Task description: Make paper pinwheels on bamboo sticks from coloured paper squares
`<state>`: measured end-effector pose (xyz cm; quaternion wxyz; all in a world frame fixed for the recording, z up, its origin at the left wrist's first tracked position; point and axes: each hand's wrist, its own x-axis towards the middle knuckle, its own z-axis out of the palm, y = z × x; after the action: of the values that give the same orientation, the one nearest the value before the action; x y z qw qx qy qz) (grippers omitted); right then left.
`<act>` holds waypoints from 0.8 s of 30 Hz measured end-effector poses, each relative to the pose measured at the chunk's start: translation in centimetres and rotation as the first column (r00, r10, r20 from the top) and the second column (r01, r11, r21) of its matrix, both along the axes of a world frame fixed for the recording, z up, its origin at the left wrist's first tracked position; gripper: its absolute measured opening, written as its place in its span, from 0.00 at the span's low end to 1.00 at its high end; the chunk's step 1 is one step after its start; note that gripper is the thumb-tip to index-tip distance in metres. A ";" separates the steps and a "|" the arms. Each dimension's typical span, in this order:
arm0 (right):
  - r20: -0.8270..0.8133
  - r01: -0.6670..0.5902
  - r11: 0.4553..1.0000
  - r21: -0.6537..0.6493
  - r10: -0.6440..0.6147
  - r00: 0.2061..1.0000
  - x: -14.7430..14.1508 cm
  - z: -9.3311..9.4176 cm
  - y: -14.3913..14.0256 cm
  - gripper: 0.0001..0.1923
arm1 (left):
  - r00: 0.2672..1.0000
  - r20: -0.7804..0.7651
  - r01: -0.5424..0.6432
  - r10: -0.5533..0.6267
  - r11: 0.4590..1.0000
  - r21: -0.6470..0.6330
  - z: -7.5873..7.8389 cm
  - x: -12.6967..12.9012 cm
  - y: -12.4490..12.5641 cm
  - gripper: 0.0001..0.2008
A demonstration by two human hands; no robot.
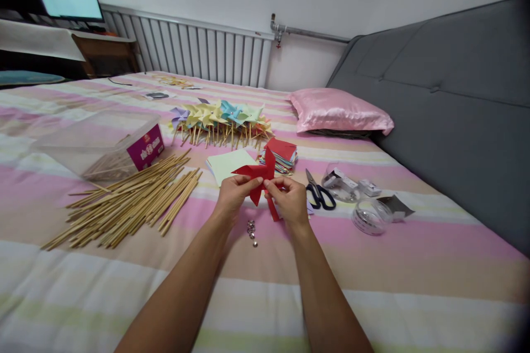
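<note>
Both hands pinch a red paper pinwheel near its centre, above the bed. My left hand is closed on its left side, thumb and forefinger together. My right hand is closed on the right side, its fingertips almost meeting the left ones. Whatever lies under the fingertips is hidden. Just below, several small shiny metal pins lie on the sheet. Behind the pinwheel are a pale green paper sheet and a stack of coloured paper squares with red on top.
Thin wooden sticks lie left, beside a clear plastic box. Finished pinwheels stand in a group behind. Scissors, a round clear container and small packets are at right. A pink pillow rests by the grey headboard.
</note>
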<state>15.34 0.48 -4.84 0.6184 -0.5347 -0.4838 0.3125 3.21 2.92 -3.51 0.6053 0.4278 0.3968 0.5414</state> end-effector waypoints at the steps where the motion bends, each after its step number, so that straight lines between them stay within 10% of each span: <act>1: -0.004 0.003 1.000 -0.002 -0.003 1.000 0.0 0.0 0.0 0.14 | 1.000 -0.004 -0.005 0.005 1.000 0.008 0.0 0.0 0.0 0.11; 15: -0.006 -0.104 0.992 0.074 0.105 0.994 -0.6 1.0 -0.7 0.14 | 0.991 0.038 -0.126 0.127 0.992 -0.033 0.2 -0.2 0.3 0.08; 21: -0.097 0.148 0.987 0.067 -0.141 0.985 0.3 1.4 -0.6 0.17 | 0.961 0.098 -0.250 0.259 0.964 -0.093 -0.3 -0.9 1.2 0.07; 24: 0.072 -0.048 0.994 -0.093 0.055 0.996 0.7 0.9 -0.8 0.08 | 0.947 0.096 -0.298 0.306 0.951 -0.084 -0.3 -0.9 1.3 0.06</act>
<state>16.05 -0.35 -3.99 0.5665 -0.5611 -0.5052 0.3301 2.29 4.20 -3.85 0.5501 0.3112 0.4428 0.6360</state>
